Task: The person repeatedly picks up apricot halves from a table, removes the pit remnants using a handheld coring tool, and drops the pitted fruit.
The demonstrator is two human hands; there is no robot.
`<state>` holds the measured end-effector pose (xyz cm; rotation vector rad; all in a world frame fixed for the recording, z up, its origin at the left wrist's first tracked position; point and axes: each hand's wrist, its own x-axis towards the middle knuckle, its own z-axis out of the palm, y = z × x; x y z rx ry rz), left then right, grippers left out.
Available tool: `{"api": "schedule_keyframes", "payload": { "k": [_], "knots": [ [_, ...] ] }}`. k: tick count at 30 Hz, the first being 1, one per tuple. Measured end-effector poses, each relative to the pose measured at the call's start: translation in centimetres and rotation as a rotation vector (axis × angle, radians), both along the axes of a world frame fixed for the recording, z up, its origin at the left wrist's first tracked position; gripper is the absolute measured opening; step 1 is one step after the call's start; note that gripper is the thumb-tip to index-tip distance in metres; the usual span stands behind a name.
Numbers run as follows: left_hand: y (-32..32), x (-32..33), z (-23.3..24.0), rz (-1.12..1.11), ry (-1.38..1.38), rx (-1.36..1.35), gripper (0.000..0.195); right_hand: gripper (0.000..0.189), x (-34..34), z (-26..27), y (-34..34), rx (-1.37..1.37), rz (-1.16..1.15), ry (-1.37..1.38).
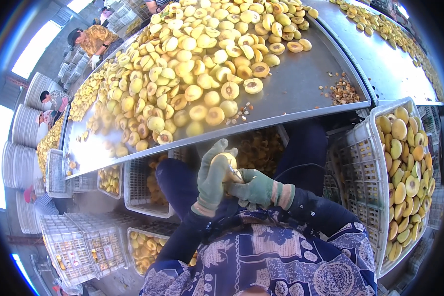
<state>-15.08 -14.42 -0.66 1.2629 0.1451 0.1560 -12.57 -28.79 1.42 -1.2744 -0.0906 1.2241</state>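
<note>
My left hand [211, 177], in a green knit glove, is closed around a yellow stone fruit [227, 160], apricot or peach. My right hand [257, 189], gloved likewise, grips a small metal tool [235, 172] whose tip meets the fruit; its handle is mostly hidden in the fist. Both hands are close together above my lap, just off the front edge of a steel table [299, 85]. Heaped on that table are many halved yellow fruits [192, 59], some showing brown pit hollows.
On my right stands a plastic crate [383, 185] full of fruit halves. Another crate [148, 207] is under the table by my left knee. Loose pits [344, 92] lie at the table's right corner. Stacked crates [85, 244] and co-workers [96, 40] are to the left.
</note>
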Motion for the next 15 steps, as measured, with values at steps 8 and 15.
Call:
{"api": "schedule_keyframes", "payload": {
  "k": [8, 15],
  "knots": [
    [1.5, 0.4, 0.6, -0.219, 0.225, -0.138, 0.029, 0.034, 0.3, 1.1, 0.0, -0.198, 0.149, -0.133],
    [1.3, 0.2, 0.7, -0.131, 0.192, -0.117, 0.032, 0.036, 0.0, -0.4, 0.4, -0.149, 0.144, -0.217]
  ]
}}
